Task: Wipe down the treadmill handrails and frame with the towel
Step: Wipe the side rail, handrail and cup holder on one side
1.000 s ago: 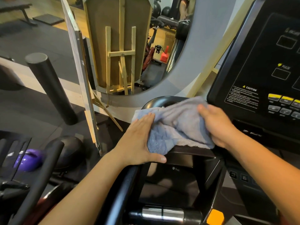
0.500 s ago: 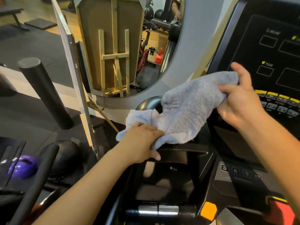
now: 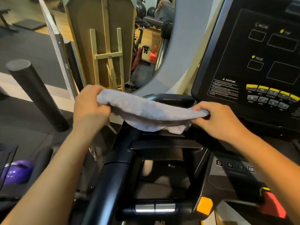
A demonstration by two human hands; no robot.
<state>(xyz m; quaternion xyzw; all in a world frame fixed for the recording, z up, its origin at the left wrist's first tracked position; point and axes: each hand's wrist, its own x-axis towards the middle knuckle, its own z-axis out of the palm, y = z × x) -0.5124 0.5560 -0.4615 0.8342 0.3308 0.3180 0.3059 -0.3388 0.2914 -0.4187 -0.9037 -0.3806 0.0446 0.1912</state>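
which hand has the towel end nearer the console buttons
The right hand, gripping the towel end close to the console's yellow buttons; the left hand holds the other end off to the side, nearer the black post.

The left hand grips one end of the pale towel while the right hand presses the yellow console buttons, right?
Not quite. The left hand does grip one end of the towel, but the right hand grips its other end, clear of the yellow buttons. The head view shows this.
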